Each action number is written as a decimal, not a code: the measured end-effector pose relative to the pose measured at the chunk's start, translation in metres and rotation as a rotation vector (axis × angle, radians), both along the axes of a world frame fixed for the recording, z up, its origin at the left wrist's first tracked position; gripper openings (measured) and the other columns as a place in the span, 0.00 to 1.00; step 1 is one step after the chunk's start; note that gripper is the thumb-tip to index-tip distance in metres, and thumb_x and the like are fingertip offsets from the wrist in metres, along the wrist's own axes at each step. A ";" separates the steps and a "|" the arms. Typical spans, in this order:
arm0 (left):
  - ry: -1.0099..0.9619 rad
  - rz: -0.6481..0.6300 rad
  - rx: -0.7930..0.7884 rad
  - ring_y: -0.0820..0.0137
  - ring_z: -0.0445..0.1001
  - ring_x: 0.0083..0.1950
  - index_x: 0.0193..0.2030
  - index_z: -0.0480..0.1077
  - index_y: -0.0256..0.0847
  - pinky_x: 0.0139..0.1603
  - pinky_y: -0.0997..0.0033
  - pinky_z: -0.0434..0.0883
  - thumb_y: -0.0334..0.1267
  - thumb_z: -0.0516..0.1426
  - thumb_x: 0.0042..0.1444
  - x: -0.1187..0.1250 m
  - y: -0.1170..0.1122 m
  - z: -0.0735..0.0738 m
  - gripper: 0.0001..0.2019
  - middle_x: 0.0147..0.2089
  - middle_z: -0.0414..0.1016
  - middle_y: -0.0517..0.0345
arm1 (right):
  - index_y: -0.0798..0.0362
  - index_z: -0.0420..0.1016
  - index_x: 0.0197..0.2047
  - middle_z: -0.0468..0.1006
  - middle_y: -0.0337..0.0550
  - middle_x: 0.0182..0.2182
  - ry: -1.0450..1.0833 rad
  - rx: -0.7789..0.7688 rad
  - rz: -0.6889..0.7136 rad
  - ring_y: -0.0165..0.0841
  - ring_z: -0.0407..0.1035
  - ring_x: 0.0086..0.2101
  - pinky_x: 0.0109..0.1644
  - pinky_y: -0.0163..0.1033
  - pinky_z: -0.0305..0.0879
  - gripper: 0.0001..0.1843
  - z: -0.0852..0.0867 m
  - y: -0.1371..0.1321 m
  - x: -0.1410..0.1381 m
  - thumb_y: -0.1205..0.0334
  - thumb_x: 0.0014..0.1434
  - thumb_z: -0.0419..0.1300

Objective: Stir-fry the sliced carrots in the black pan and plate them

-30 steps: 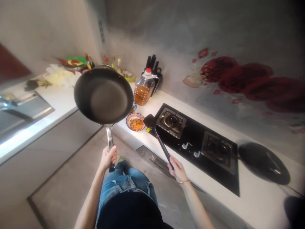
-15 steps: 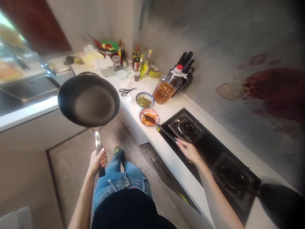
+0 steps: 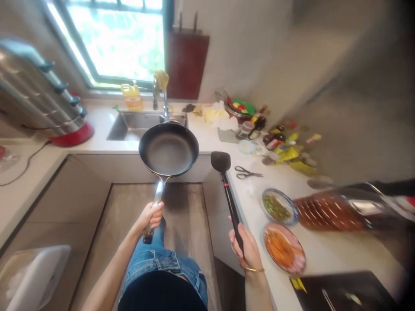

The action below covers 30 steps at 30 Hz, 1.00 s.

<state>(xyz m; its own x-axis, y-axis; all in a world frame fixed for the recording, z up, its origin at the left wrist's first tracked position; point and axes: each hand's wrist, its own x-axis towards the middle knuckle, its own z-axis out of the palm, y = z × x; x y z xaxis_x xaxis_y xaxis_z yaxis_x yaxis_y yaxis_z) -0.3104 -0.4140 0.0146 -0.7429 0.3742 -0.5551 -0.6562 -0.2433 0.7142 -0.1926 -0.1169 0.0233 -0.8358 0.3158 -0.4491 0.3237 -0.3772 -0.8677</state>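
My left hand (image 3: 151, 219) is wrapped round the metal handle of a dark frying pan (image 3: 169, 150), which is held up in front of the sink, its inside facing me with nothing in it. In my right hand (image 3: 246, 245) is a black spatula (image 3: 231, 198), its flat head pointing up and away over the counter's edge. Beside that hand, on the counter, a pink-rimmed plate (image 3: 298, 262) bears orange strips of food. A blue-rimmed bowl (image 3: 293, 207) with chopped green bits stands just behind it.
A sink (image 3: 126, 126) with a tap lies beyond the pan. Scissors (image 3: 247, 173), a large blurred oil bottle (image 3: 330, 211) and several sauce bottles (image 3: 275, 137) stand or lie on the right counter. The black stove (image 3: 350, 290) is at lower right, a tall steel appliance (image 3: 39, 95) at left.
My view has swung left toward the sink and window. The pan has come along in my left hand. The spatula has lifted off the orange food and now points upward.
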 end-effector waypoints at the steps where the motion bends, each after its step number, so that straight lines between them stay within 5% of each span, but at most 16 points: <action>1: -0.010 0.008 0.007 0.86 0.42 0.13 0.26 0.54 0.42 0.09 0.85 0.46 0.56 0.69 0.36 -0.020 -0.013 0.001 0.29 0.16 0.48 0.77 | 0.53 0.71 0.43 0.68 0.31 0.17 0.017 0.015 0.039 0.17 0.43 0.09 0.13 0.28 0.40 0.33 -0.004 -0.013 -0.033 0.33 0.46 0.64; 4: -0.042 0.041 0.005 0.87 0.42 0.14 0.28 0.55 0.42 0.10 0.85 0.45 0.55 0.70 0.34 -0.077 -0.055 0.006 0.30 0.16 0.49 0.77 | 0.54 0.70 0.42 0.68 0.32 0.18 0.050 0.202 0.138 0.21 0.49 0.11 0.14 0.30 0.46 0.34 -0.015 -0.039 -0.131 0.31 0.47 0.61; 6: -0.066 0.061 -0.022 0.87 0.43 0.14 0.27 0.54 0.42 0.10 0.85 0.44 0.56 0.70 0.34 -0.111 -0.082 0.009 0.30 0.17 0.49 0.77 | 0.53 0.70 0.38 0.72 0.38 0.21 0.066 0.467 0.187 0.26 0.59 0.15 0.18 0.33 0.56 0.30 -0.021 -0.045 -0.196 0.32 0.51 0.57; 9: -0.099 0.077 -0.085 0.87 0.44 0.14 0.26 0.53 0.42 0.11 0.85 0.44 0.55 0.69 0.36 -0.159 -0.116 0.012 0.30 0.17 0.48 0.76 | 0.54 0.72 0.37 0.78 0.51 0.34 0.087 0.946 0.275 0.39 0.73 0.34 0.40 0.43 0.69 0.22 -0.028 -0.045 -0.296 0.42 0.59 0.53; 12: -0.119 0.104 -0.111 0.87 0.46 0.14 0.27 0.53 0.42 0.12 0.85 0.44 0.52 0.68 0.39 -0.209 -0.142 0.014 0.27 0.18 0.49 0.76 | 0.57 0.76 0.38 0.73 0.60 0.52 0.057 1.324 0.406 0.47 0.65 0.54 0.58 0.51 0.61 0.16 -0.031 -0.047 -0.401 0.55 0.61 0.53; 15: -0.172 0.137 -0.116 0.86 0.47 0.14 0.30 0.57 0.41 0.12 0.85 0.44 0.48 0.69 0.40 -0.267 -0.166 0.014 0.24 0.18 0.49 0.76 | 0.57 0.79 0.39 0.60 0.55 0.65 0.096 1.552 0.598 0.47 0.50 0.65 0.66 0.53 0.47 0.14 -0.033 -0.054 -0.511 0.59 0.61 0.55; 23: -0.558 0.171 -0.166 0.85 0.45 0.11 0.34 0.60 0.40 0.10 0.86 0.40 0.33 0.64 0.48 -0.420 -0.225 0.009 0.14 0.17 0.44 0.76 | 0.63 0.80 0.45 0.48 0.57 0.70 0.226 1.750 1.071 0.44 0.34 0.69 0.70 0.52 0.30 0.17 -0.050 -0.080 -0.768 0.60 0.60 0.57; 26: -0.604 0.185 -0.155 0.85 0.46 0.12 0.36 0.61 0.40 0.11 0.86 0.40 0.34 0.64 0.48 -0.451 -0.232 0.007 0.14 0.18 0.44 0.76 | 0.62 0.80 0.46 0.52 0.58 0.68 0.198 1.763 1.192 0.45 0.37 0.68 0.69 0.54 0.30 0.17 -0.063 -0.087 -0.822 0.60 0.59 0.58; 30: -0.621 0.139 -0.142 0.86 0.45 0.12 0.34 0.60 0.41 0.11 0.86 0.39 0.36 0.66 0.47 -0.484 -0.228 0.004 0.17 0.18 0.44 0.76 | 0.62 0.80 0.48 0.61 0.60 0.64 0.089 1.686 1.297 0.48 0.50 0.65 0.69 0.52 0.38 0.18 -0.076 -0.095 -0.847 0.62 0.58 0.58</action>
<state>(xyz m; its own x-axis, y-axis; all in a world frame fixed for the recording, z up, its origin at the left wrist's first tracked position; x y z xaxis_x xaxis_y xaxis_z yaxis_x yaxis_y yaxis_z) -0.7940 -0.6419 0.0188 -0.3037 0.1891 -0.9338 -0.9267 -0.2865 0.2433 -1.0393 -0.2116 -0.0527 -0.8535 -0.3568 -0.3798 -0.3565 0.9314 -0.0739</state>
